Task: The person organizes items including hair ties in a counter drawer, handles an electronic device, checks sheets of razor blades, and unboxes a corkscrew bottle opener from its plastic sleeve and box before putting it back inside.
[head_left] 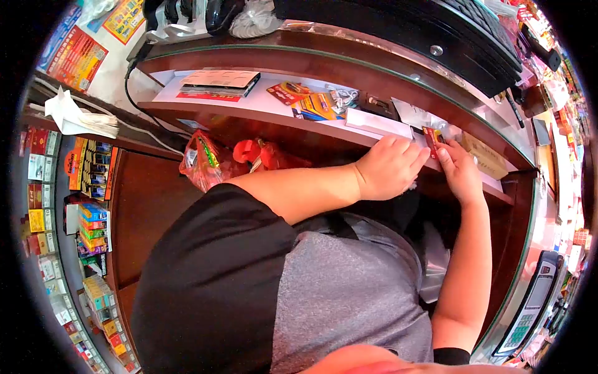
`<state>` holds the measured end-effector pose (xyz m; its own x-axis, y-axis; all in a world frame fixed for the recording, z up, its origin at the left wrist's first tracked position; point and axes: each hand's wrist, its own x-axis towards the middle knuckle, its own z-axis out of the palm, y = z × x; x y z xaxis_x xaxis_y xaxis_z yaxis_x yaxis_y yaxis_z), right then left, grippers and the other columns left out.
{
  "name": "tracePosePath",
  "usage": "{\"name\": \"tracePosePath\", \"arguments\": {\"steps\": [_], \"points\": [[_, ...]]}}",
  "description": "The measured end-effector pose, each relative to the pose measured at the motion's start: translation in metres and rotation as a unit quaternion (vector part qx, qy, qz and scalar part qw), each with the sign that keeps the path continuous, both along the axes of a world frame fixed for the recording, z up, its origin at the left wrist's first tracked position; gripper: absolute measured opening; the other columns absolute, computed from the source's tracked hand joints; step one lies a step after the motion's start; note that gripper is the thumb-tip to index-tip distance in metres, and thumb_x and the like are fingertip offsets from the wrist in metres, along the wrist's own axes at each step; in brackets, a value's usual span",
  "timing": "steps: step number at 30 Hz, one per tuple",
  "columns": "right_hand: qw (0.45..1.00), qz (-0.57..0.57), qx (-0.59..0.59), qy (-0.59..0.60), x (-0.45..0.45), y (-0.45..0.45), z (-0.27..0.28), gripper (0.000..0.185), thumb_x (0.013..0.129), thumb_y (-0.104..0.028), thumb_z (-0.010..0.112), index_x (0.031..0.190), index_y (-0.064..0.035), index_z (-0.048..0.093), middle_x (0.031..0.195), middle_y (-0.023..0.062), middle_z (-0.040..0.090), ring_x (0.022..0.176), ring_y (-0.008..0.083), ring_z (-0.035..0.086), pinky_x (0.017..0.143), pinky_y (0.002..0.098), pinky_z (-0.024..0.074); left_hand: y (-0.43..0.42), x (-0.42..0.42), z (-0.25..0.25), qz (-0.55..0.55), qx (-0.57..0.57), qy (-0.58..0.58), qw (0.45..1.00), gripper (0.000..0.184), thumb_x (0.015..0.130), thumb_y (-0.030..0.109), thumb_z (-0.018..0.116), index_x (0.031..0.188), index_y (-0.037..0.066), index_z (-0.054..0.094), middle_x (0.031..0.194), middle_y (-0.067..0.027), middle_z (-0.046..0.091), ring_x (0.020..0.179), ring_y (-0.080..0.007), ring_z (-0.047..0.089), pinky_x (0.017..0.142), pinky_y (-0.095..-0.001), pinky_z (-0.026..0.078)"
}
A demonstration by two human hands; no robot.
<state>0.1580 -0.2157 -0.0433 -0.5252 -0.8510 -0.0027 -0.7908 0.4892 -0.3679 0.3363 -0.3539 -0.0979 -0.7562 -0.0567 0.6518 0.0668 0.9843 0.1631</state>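
Observation:
My left hand (389,169) reaches across from the left, over the front edge of the open shelf (280,118). Its fingers are bent and pressed together; something small and whitish shows beneath them, too hidden to name. Close beside it, my right hand (462,169) pinches a small red-and-yellow packet (431,138) between thumb and fingers. Just behind the right hand lies a brown cardboard box (484,154). A white flat box (379,123) rests on the shelf next to my left hand.
Along the shelf lie yellow-and-red card packs (319,106) and papers (221,81). Red plastic bags (212,163) sit below on the left. A glass counter edge runs above, under a black cash drawer (405,37). A card terminal (532,302) stands at right, packed display racks (93,230) at left.

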Motion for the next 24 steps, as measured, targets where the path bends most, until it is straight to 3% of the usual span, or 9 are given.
{"name": "tracePosePath", "arguments": {"steps": [6,9,13,16,18,20,22,24], "points": [[0.997,0.035,-0.022,0.071,0.002,0.006,0.000,0.041,0.100,-0.042,0.054,0.121,-0.0099,0.069,0.127,0.0171,0.064,0.116,0.0387,0.060,0.100,0.0427,0.0464,0.000,-0.002,0.000,-0.007,-0.002,-0.002,1.000,0.054,0.078,0.030,0.071,0.125,0.005,0.060,0.106,-0.0073,0.062,0.096,-0.0245,0.058,0.084,-0.0409,0.045],[0.991,0.012,-0.056,-0.121,-0.011,0.008,-0.004,0.039,0.099,-0.036,0.056,0.123,-0.0065,0.067,0.126,0.0159,0.065,0.119,0.0339,0.060,0.101,0.0391,0.0451,0.000,0.000,0.001,-0.009,-0.001,-0.007,1.000,0.055,0.079,0.030,0.071,0.126,0.005,0.060,0.106,-0.0080,0.063,0.098,-0.0252,0.059,0.084,-0.0423,0.046],[0.974,-0.004,-0.148,-0.173,-0.021,0.011,-0.018,0.034,0.097,-0.024,0.058,0.123,-0.0020,0.066,0.121,0.0153,0.068,0.113,0.0258,0.063,0.099,0.0356,0.0455,0.001,0.005,0.013,-0.015,0.025,-0.052,0.998,0.056,0.079,0.031,0.071,0.126,0.003,0.059,0.110,-0.0109,0.064,0.102,-0.0273,0.061,0.085,-0.0446,0.048],[0.969,-0.055,-0.084,-0.224,-0.022,0.014,-0.010,0.033,0.095,-0.019,0.058,0.122,-0.0022,0.067,0.115,0.0153,0.070,0.109,0.0249,0.064,0.098,0.0341,0.0462,-0.001,0.004,0.032,-0.032,0.064,-0.131,0.989,0.055,0.083,0.033,0.068,0.125,-0.001,0.060,0.108,-0.0156,0.067,0.101,-0.0330,0.064,0.093,-0.0443,0.050],[0.961,-0.055,-0.090,-0.255,-0.020,0.014,-0.010,0.034,0.093,-0.018,0.060,0.123,-0.0029,0.067,0.112,0.0134,0.071,0.104,0.0220,0.065,0.095,0.0327,0.0474,-0.014,-0.005,0.046,-0.060,0.062,-0.225,0.971,0.051,0.087,0.035,0.065,0.122,-0.001,0.063,0.099,-0.0183,0.069,0.095,-0.0353,0.066,0.089,-0.0454,0.052],[0.952,-0.050,-0.100,-0.285,-0.023,0.015,-0.011,0.036,0.091,-0.017,0.063,0.124,-0.0036,0.067,0.110,0.0116,0.072,0.099,0.0191,0.065,0.091,0.0313,0.0486,-0.029,-0.012,0.071,-0.098,0.061,-0.320,0.940,0.039,0.089,0.033,0.063,0.115,0.006,0.070,0.094,-0.0203,0.069,0.089,-0.0381,0.067,0.082,-0.0474,0.054],[0.952,-0.042,-0.096,-0.289,-0.024,0.014,-0.013,0.036,0.091,-0.018,0.065,0.124,-0.0049,0.067,0.109,0.0105,0.072,0.096,0.0181,0.065,0.089,0.0310,0.0494,-0.045,-0.022,0.076,-0.142,0.066,-0.336,0.929,0.035,0.089,0.032,0.062,0.112,0.008,0.072,0.096,-0.0188,0.070,0.090,-0.0383,0.067,0.082,-0.0470,0.054],[0.962,-0.034,-0.095,-0.254,-0.024,0.014,-0.014,0.036,0.091,-0.020,0.065,0.124,-0.0054,0.067,0.109,0.0115,0.072,0.098,0.0191,0.066,0.090,0.0316,0.0495,-0.064,-0.028,0.068,-0.173,0.067,-0.259,0.948,0.031,0.091,0.030,0.061,0.109,0.006,0.071,0.101,-0.0186,0.070,0.096,-0.0389,0.066,0.086,-0.0477,0.053]]}}
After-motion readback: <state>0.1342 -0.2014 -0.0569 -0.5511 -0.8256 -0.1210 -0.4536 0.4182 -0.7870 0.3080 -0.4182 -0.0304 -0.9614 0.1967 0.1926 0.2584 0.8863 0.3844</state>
